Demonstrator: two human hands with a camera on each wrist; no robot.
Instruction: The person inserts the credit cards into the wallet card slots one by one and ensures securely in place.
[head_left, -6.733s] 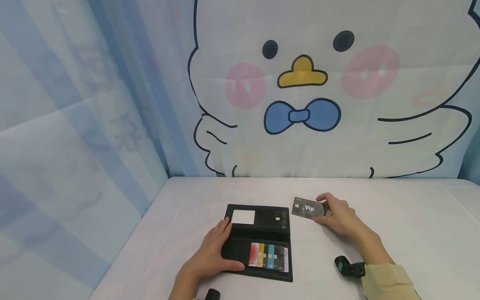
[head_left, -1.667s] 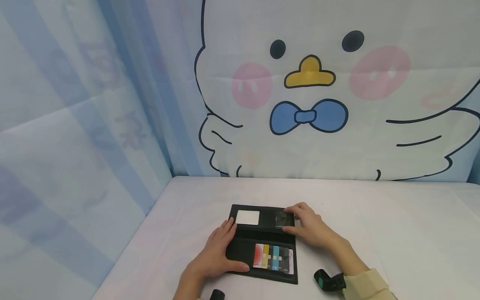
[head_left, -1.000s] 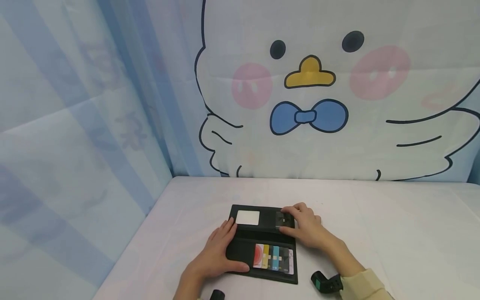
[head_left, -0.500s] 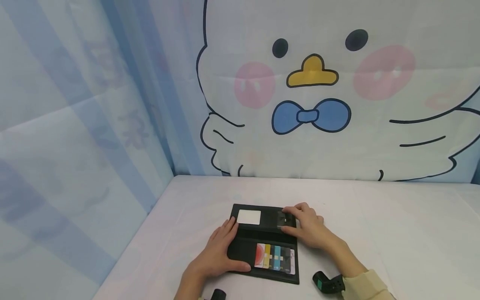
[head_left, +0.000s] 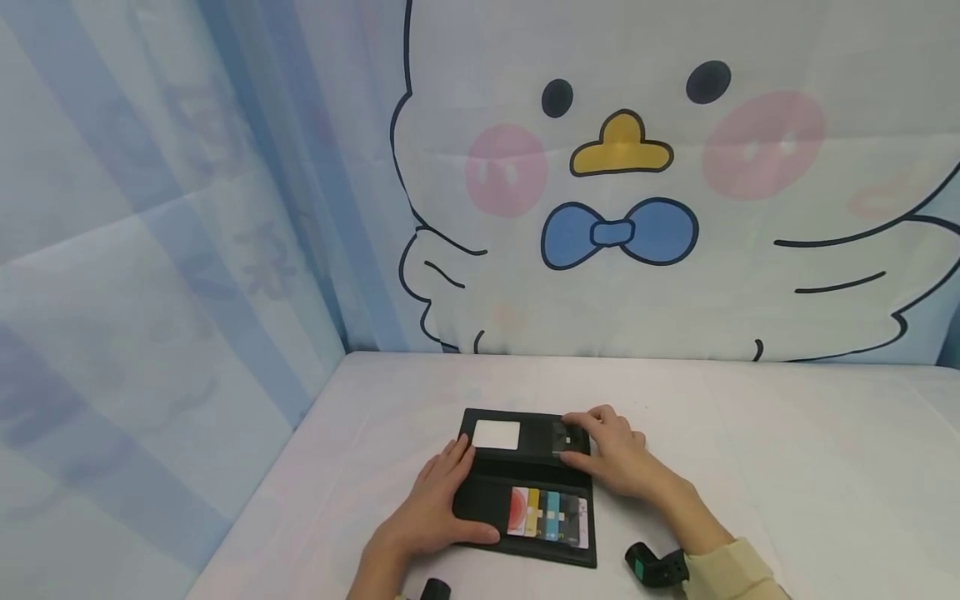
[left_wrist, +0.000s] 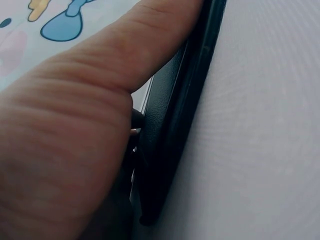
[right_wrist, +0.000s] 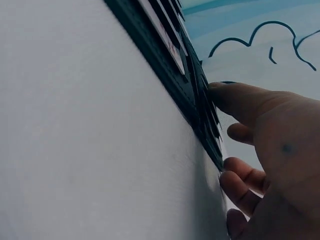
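Observation:
A black card wallet (head_left: pixel 480 496) lies spread flat on the white tabletop. My left hand (head_left: pixel 431 504) presses on its left edge, fingers on the upper flap and thumb along the lower edge; in the left wrist view the thumb (left_wrist: pixel 145 45) crosses the wallet's edge. My right hand (head_left: pixel 618 450) is at the upper flap's right end, its thumb and forefinger pinching the two long edges of a dark card (head_left: pixel 562 439). Part of that card is hidden beneath the fingers. Overlapping cards (head_left: pixel 546 515), with red, yellow, blue and grey parts showing, fill the lower flap's right side.
A white rectangle (head_left: pixel 497 434) shows on the upper flap's left half. Black wrist cameras (head_left: pixel 652 565) sit on both forearms. Behind the white table (head_left: pixel 787 467) hangs a cloth with a cartoon bird (head_left: pixel 615 183); a pale blue curtain (head_left: pixel 165 292) is on the left.
Since the earliest frame, my right hand has brought the grey VIP card left from beside the wallet onto its upper flap. Over the last second both hands have hardly moved.

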